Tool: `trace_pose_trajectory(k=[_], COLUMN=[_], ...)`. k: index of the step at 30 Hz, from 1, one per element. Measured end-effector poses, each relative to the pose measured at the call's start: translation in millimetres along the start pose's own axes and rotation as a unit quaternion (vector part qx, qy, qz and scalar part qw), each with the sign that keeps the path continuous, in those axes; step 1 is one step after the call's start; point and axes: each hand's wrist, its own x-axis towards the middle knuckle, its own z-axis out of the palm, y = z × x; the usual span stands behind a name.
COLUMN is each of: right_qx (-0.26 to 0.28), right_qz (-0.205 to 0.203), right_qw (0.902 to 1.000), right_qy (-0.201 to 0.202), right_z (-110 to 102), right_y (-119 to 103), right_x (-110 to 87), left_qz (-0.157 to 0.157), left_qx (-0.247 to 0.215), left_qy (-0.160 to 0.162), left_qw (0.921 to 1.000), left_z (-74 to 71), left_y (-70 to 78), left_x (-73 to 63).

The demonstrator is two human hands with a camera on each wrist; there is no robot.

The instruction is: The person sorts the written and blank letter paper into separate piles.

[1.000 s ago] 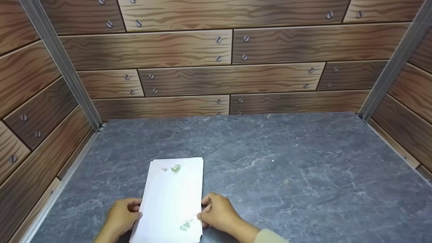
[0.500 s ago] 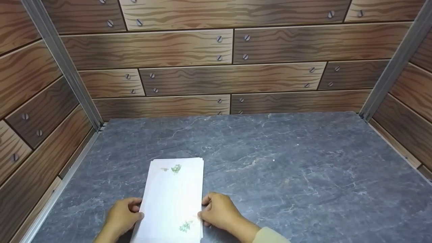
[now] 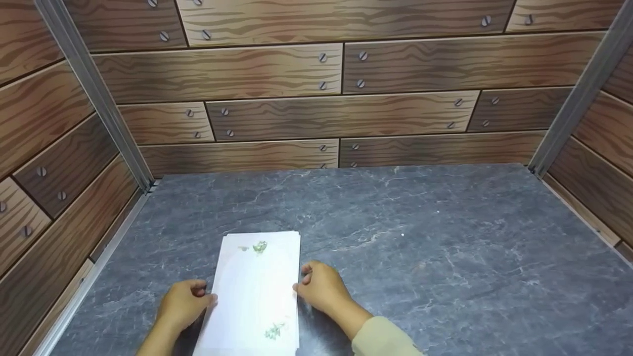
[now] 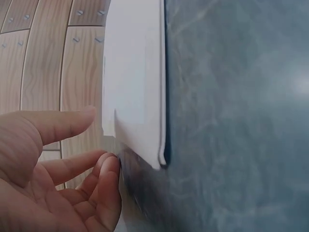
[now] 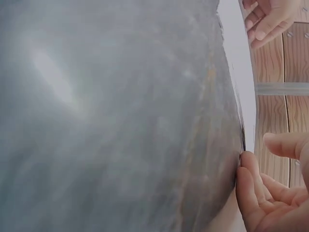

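Note:
A stack of white paper sheets (image 3: 257,291) with small green plant prints lies lengthwise on the table. Its edges are slightly uneven, and its near end runs out of the head view. My left hand (image 3: 183,304) is beside the left edge; in the left wrist view the left hand (image 4: 67,169) has its thumb spread from loosely bent fingers, with no paper between them. Along the right edge is my right hand (image 3: 324,289). In the right wrist view the right hand's fingertips (image 5: 247,166) are at the table beside the stack, and its thumb stands apart.
The grey marbled table (image 3: 420,257) extends far to the right of the stack. Wood-patterned panels (image 3: 277,116) enclose it at the back and both sides, with metal posts (image 3: 106,99) at the rear corners.
Both hands have moved a little farther up along the stack's sides and loosened from its edges. The stack stays nearly in place; the head view has shifted slightly.

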Motion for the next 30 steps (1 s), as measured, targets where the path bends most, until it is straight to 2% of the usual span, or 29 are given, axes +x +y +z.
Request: trace_pose_trajectory(k=[3, 7, 10, 15, 20, 30], right_qx=[0.013, 0.030, 0.040, 0.061, 0.078, 0.117], right_qz=[0.010, 0.017, 0.013, 0.007, 0.007, 0.030], right_qw=[0.9998, 0.9987, 0.9980, 0.9970, 0.9957, 0.9906], right_qy=[0.012, 0.036, 0.048, 0.047, 0.050, 0.065], right_z=[2.4, 6.2, 8.0, 9.0, 10.8, 12.1], right_y=[-1.5, -2.8, -2.1, -1.5, -1.2, 2.1], right_x=[2.4, 3.8, 4.1, 3.7, 3.6, 6.9], left_qz=[0.003, 0.036, 0.048, 0.044, 0.046, 0.011], left_qx=[-0.002, -0.020, -0.036, -0.069, -0.078, -0.103], left_qy=[0.005, 0.027, 0.037, 0.045, 0.057, 0.047], left_qw=[1.0000, 0.9988, 0.9975, 0.9956, 0.9943, 0.9935], left_z=[1.9, 4.3, 6.3, 10.6, 12.9, 11.3], left_y=[1.7, 1.4, 1.4, 0.8, 0.0, -0.1], left_x=[0.1, -1.8, -1.3, 0.8, 0.6, 2.7])
